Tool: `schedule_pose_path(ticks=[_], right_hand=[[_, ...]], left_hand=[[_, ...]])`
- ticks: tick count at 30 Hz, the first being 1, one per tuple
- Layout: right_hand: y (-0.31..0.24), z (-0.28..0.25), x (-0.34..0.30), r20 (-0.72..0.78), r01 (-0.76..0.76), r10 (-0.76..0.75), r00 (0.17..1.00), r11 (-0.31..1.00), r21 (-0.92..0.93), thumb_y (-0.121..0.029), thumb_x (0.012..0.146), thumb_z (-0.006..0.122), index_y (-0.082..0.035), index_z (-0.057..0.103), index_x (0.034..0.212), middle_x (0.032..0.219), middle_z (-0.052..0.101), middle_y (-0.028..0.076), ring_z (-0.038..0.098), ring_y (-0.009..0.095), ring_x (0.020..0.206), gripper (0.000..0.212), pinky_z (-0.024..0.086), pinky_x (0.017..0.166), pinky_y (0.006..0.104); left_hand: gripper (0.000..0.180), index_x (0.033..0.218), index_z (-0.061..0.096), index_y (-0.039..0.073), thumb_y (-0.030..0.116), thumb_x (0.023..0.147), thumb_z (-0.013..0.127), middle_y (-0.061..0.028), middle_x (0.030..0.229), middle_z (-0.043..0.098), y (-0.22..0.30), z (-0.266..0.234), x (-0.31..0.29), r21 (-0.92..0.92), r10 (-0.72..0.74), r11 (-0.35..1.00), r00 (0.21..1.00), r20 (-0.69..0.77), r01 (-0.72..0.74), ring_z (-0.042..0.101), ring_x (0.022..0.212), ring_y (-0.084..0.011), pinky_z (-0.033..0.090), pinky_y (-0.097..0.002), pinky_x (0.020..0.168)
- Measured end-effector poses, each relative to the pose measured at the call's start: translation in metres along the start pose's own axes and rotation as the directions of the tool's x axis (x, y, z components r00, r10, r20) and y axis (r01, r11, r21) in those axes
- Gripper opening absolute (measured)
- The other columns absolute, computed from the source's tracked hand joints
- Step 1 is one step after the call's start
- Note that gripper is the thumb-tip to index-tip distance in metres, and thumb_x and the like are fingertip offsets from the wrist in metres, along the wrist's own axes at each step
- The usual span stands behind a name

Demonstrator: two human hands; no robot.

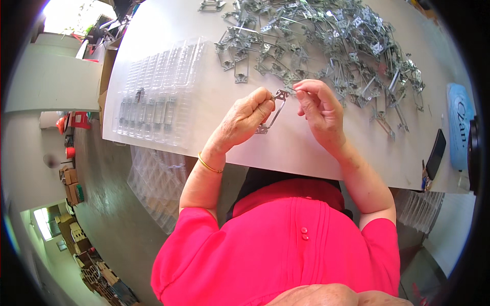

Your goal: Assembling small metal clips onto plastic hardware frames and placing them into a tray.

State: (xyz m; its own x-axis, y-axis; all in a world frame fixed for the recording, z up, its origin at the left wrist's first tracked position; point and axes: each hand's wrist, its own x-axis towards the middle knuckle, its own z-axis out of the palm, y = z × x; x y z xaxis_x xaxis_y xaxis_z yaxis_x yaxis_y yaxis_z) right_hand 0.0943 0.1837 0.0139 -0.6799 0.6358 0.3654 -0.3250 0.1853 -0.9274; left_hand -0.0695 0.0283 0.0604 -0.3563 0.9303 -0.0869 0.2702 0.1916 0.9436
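Over the near part of the table, my left hand is closed round a small rectangular metal bracket frame. The frame has flat plates with holes at its ends and a thin bar along its side; my fingers cover part of it. My right hand is at the frame's upper end, thumb and forefinger pinched together. Something thin shows at those fingertips, too small to make out. Just beyond both hands lies a large heap of similar metal brackets.
Clear plastic trays lie at the table's left, with several metal parts in the near slots. More clear trays are below the table edge. A black phone and a blue package are at the right. Boxes stand at far left.
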Motion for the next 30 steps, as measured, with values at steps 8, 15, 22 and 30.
schedule_pose_path(ticks=[8, 15, 22, 30], right_hand=[[0.005, -0.002, -0.004, 0.066, -0.084, 0.088, 0.994, 0.994, -0.068, -0.003, 0.106, 0.071, -0.003, 0.07, 0.113, 0.098, 0.067, 0.002, 0.064, 0.007, 0.072, 0.007, 0.052, 0.062, 0.0241], [0.004, -0.004, 0.0, 0.085, -0.171, 0.18, 0.98, 0.98, -0.1, -0.002, 0.105, 0.071, -0.003, 0.07, 0.112, 0.096, 0.068, 0.003, 0.065, 0.008, 0.075, 0.008, 0.053, 0.064, 0.0248], [0.004, -0.004, 0.002, -0.003, -0.123, 0.124, 0.992, 0.982, -0.141, -0.001, 0.105, 0.071, -0.002, 0.068, 0.111, 0.098, 0.069, 0.005, 0.068, 0.01, 0.083, 0.006, 0.057, 0.072, 0.0263], [0.011, -0.008, 0.001, 0.03, -0.049, 0.056, 0.998, 0.979, -0.196, 0.0, 0.102, 0.073, -0.003, 0.069, 0.11, 0.099, 0.068, 0.005, 0.067, 0.01, 0.081, 0.009, 0.055, 0.069, 0.0258]], left_hand=[[0.02, 0.101, 0.065, 0.003, 0.019, 0.112, 0.059, 0.0013, 0.08, 0.054, 0.002, 0.006, 0.012, 0.058, -0.066, 0.997, 0.989, 0.134, 0.059, 0.05, 0.075, -0.0088, 0.044, -0.0282, 0.067], [0.02, 0.106, 0.07, 0.001, 0.019, 0.111, 0.063, -0.0031, 0.076, 0.061, -0.007, 0.007, 0.016, 0.284, 0.128, 0.949, 0.99, 0.054, -0.138, 0.055, 0.067, -0.0117, 0.048, -0.0319, 0.062], [0.013, 0.108, 0.071, 0.001, 0.014, 0.106, 0.071, -0.0095, 0.087, 0.068, -0.014, 0.015, 0.019, 0.318, 0.218, 0.932, 0.97, -0.111, -0.173, 0.063, 0.074, -0.019, 0.052, -0.0337, 0.067], [0.011, 0.108, 0.073, 0.0, 0.01, 0.105, 0.072, -0.0055, 0.091, 0.07, -0.024, 0.002, 0.022, 0.245, 0.21, 0.951, 0.975, -0.068, -0.188, 0.064, 0.081, -0.0124, 0.052, -0.0293, 0.07]])
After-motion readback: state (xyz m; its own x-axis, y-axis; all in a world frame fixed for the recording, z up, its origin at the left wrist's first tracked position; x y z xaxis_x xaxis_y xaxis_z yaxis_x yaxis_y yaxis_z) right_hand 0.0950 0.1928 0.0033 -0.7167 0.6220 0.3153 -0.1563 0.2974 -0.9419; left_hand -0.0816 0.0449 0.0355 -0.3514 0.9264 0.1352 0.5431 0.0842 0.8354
